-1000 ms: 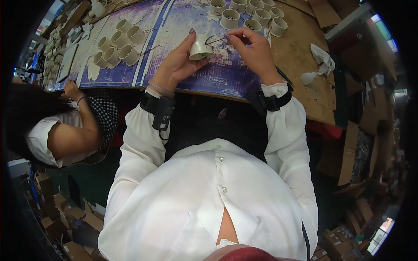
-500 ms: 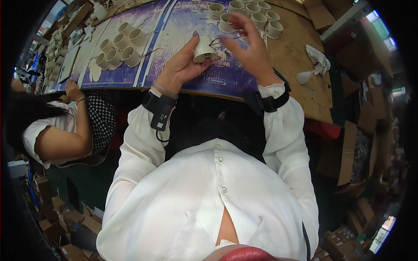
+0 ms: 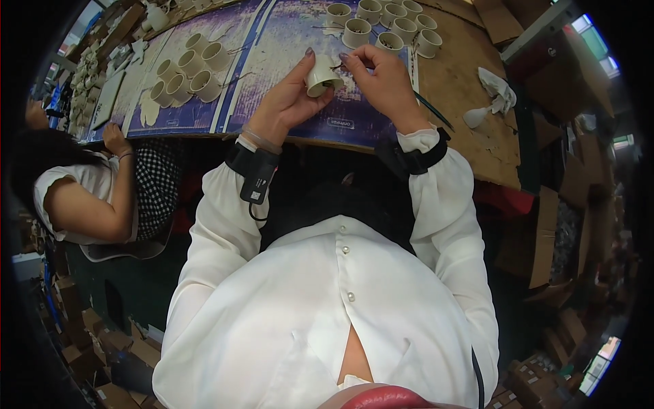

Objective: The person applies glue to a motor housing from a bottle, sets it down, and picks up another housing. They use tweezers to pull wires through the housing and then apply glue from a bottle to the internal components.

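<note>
My left hand (image 3: 283, 102) holds a white cup-shaped housing (image 3: 317, 73) over the table, tilted with its mouth toward me. Fingers and thumb wrap its sides, and something dark shows inside the mouth. Thin dark wires (image 3: 336, 67) come out beside the housing. With thumb and forefinger closed, my right hand (image 3: 387, 85) pinches the ends of these wires. Beyond my right hand stand several like white housings (image 3: 357, 33), mouths up, with small parts inside that are too small to make out.
A second group of white housings (image 3: 189, 63) stands at left, some with wires trailing. A dark green stick (image 3: 434, 111) lies right of my right hand, near crumpled white paper (image 3: 501, 92). A co-worker (image 3: 95, 191) sits at the left. Open cardboard boxes (image 3: 555, 238) stand at right.
My right hand has come down and in toward the housing, its spread fingers closing on the wires. My left hand keeps the housing in nearly the same place. The co-worker has shifted slightly.
</note>
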Demonstrator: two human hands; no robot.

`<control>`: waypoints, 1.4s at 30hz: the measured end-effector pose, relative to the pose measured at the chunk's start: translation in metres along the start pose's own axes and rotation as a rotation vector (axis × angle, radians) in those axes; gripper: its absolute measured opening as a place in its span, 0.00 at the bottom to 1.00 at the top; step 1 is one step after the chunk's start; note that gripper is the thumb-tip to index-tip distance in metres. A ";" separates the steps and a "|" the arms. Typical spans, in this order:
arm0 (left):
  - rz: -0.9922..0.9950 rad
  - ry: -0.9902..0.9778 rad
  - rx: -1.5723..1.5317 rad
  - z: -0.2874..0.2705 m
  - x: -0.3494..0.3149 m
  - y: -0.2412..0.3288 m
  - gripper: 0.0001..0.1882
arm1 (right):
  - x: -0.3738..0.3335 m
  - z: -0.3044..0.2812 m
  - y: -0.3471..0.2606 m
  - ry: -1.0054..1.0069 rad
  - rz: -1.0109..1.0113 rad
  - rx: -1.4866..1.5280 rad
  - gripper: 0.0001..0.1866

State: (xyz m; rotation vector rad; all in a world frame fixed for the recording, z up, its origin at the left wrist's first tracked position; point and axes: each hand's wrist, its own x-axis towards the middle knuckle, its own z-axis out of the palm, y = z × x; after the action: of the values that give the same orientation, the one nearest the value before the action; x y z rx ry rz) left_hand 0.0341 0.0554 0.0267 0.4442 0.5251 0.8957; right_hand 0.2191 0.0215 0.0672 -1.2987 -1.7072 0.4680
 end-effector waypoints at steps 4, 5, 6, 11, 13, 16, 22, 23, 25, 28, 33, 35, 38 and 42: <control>-0.162 -0.158 -0.129 -0.013 0.003 0.005 0.21 | -0.002 0.001 0.000 -0.001 0.015 -0.006 0.12; -0.164 -0.158 -0.127 -0.012 0.003 0.004 0.21 | -0.002 0.001 0.000 -0.002 0.023 -0.002 0.12; -0.111 -0.102 -0.112 -0.010 0.004 0.000 0.21 | -0.002 0.000 0.000 -0.001 0.024 -0.001 0.12; -0.010 -0.003 -0.095 -0.003 0.003 -0.006 0.20 | -0.006 0.001 0.002 0.034 -0.014 -0.022 0.11; -0.012 -0.008 -0.101 -0.004 0.004 -0.005 0.19 | -0.006 0.003 0.002 0.129 -0.148 -0.118 0.10; -0.077 -0.024 -0.270 -0.009 0.003 -0.004 0.22 | 0.004 -0.001 -0.002 0.449 -0.482 -0.304 0.09; -0.018 -0.040 -0.419 -0.007 0.005 -0.004 0.26 | -0.017 0.004 -0.005 0.301 -0.467 -0.185 0.08; -0.020 -0.092 -0.457 -0.004 0.004 -0.004 0.28 | -0.020 0.010 -0.006 0.261 -0.404 -0.183 0.08; -0.025 -0.145 -0.495 0.001 0.003 -0.005 0.29 | -0.023 0.019 -0.008 0.183 -0.276 -0.179 0.08; -0.010 -0.207 -0.475 0.011 -0.001 -0.006 0.32 | -0.020 0.020 -0.011 0.245 -0.314 -0.255 0.08; -0.023 -0.266 -0.554 0.021 -0.007 -0.006 0.34 | -0.017 0.024 -0.019 0.348 -0.367 -0.348 0.08; 0.026 -0.179 -0.523 0.026 -0.006 -0.008 0.33 | -0.017 0.024 -0.019 0.360 -0.369 -0.354 0.08; 0.064 -0.147 -0.512 0.026 -0.006 -0.010 0.32 | -0.017 0.024 -0.019 0.383 -0.371 -0.366 0.08; 0.098 -0.194 -0.506 0.022 -0.004 -0.014 0.31 | -0.018 0.026 -0.018 0.402 -0.381 -0.388 0.08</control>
State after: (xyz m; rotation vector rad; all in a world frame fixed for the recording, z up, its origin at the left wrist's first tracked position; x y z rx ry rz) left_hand 0.0539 0.0417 0.0374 0.0922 0.0881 1.0276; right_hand 0.1883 0.0041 0.0595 -1.1879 -1.6862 -0.3420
